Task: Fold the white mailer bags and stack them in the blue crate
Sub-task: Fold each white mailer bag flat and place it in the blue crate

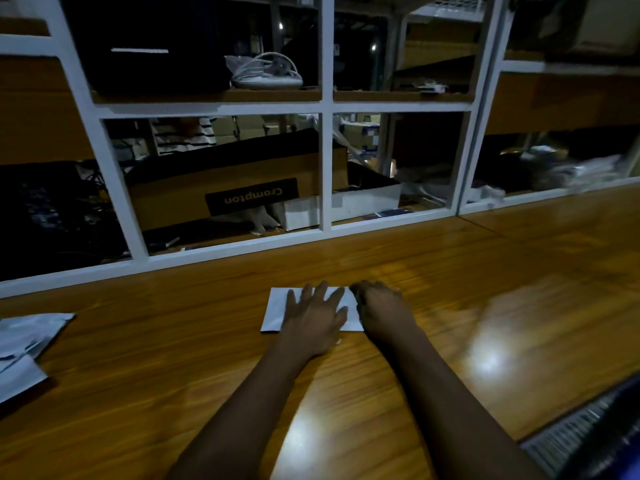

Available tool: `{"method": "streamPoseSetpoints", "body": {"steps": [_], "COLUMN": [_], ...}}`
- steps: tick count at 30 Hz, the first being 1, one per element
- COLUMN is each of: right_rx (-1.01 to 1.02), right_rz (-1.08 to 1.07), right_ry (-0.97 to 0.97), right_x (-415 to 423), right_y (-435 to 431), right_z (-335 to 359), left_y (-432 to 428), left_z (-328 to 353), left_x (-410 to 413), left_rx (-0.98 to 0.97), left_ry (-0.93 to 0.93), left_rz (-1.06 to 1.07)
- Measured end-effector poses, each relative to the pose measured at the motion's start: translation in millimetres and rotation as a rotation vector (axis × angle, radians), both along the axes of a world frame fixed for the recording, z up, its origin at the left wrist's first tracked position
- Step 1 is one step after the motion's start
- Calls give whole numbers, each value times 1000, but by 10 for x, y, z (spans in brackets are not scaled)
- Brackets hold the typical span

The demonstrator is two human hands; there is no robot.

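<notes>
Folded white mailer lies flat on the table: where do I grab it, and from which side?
Probably its right edge, from the right. The folded mailer lies flat and thin, so only an edge pinch works; the right hand is curled there, while the left hand presses flat on its middle.

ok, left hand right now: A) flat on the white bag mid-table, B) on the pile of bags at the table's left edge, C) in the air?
A: the left hand lies with fingers spread flat on the white bag, well apart from the pile of bags.
</notes>
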State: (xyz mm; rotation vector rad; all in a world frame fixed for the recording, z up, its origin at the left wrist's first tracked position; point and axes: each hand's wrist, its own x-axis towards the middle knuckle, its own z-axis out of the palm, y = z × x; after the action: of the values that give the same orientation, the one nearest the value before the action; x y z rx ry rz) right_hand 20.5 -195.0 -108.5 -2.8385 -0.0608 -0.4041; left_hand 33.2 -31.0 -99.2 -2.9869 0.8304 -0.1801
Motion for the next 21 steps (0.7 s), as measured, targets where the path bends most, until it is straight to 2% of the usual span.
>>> {"method": "streamPoseSetpoints", "body": {"steps": [4,7,10,13,16,21], "right_rx": [-73,-52,-98,-120,-78,-36], "right_rz": [-122,-72,3,13,-29,-48], "right_ry": [4,-32,51,118,138,144], "right_x": [4,-2,-16,-30,-53,-149], "right_y": [-5,124,192,128,43,128], "right_z": [98,115,49,43,59,97], "left_y": [381,430,343,380,608,799], "left_z": [83,153,132,48,78,134], "left_x": [23,-24,-51,11,115,90], "left_rx": [-85,-131,-126,-49,-86,-78], "left_ry": [73,-34,-65,71,145,37], "left_rz": [69,92,74,100,185,251]}}
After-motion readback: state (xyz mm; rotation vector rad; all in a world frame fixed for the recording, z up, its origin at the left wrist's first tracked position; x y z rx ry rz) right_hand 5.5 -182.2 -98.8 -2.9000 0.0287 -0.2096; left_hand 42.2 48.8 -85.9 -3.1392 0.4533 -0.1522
